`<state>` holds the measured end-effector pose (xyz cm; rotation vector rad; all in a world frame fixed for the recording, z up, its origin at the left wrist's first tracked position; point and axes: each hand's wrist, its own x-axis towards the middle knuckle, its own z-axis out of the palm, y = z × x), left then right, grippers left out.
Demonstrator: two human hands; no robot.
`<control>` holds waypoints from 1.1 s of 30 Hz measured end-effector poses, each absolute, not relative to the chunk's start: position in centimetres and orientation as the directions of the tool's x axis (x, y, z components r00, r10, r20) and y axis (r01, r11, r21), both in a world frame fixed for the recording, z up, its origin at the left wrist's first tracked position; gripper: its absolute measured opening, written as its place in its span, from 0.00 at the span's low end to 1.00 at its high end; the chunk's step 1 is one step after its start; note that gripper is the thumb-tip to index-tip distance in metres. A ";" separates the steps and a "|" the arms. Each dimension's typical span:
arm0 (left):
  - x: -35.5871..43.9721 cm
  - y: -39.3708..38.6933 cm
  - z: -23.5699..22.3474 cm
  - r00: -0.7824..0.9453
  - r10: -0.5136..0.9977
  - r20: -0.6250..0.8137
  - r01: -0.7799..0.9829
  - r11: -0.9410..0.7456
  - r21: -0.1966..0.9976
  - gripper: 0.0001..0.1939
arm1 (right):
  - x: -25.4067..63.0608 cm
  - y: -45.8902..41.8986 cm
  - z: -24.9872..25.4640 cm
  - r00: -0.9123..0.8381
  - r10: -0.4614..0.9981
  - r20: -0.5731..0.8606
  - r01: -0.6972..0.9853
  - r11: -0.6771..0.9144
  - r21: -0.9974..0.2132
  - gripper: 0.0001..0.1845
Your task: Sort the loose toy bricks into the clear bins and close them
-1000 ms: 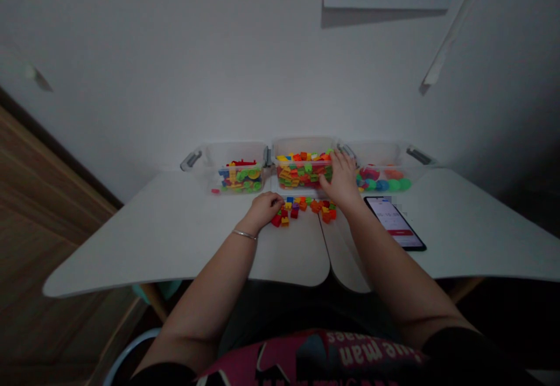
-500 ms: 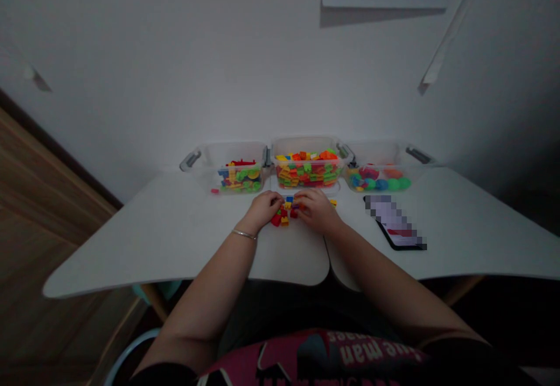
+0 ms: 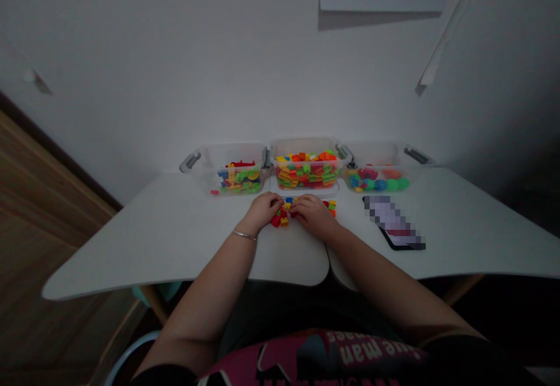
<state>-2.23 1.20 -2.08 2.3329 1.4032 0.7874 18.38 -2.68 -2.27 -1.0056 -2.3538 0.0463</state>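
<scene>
Small bricks (image 3: 284, 221) on counter (image 3: 175, 240), between left hand (image 3: 263, 210) and right hand (image 3: 311, 214) — likely light, rigid, slick plastic; best pinched by side walls. Fingers of both curled low at the pile — whether grasping any, cannot tell

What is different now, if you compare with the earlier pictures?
The right hand moved from the middle box toward the person and leftward, to the loose bricks near the left hand. Whether it took or released a brick is hidden. The left hand, the boxes and the phone stayed in place.
</scene>
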 end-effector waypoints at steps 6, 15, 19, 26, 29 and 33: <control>-2.3 1.3 -2.1 0.369 0.880 0.298 0.727 -0.473 0.498 0.11 | 18.5 -2.5 -2.6 -0.560 0.674 0.482 0.673 0.709 -0.211 0.11; -2.3 1.1 -2.0 0.368 0.880 0.301 0.725 -0.475 0.500 0.11 | 18.6 -2.9 -2.6 -0.518 0.695 0.498 0.721 0.668 -0.184 0.15; -2.3 1.1 -2.0 0.376 0.871 0.317 0.714 -0.490 0.500 0.11 | 18.5 -2.8 -2.5 -0.450 0.742 0.496 0.782 0.596 -0.183 0.18; -2.4 1.1 -2.1 0.371 0.877 0.307 0.715 -0.480 0.508 0.11 | 18.2 -2.5 -2.9 -0.442 0.700 0.561 0.784 0.605 -0.138 0.09; -2.4 1.2 -2.2 0.376 0.874 0.308 0.715 -0.485 0.504 0.11 | 18.4 -2.7 -2.8 -0.442 0.701 0.560 0.775 0.612 -0.154 0.08; -2.5 1.3 -2.3 0.382 0.869 0.314 0.712 -0.494 0.499 0.11 | 18.7 -2.6 -2.5 -0.347 0.717 0.605 0.763 0.590 -0.262 0.10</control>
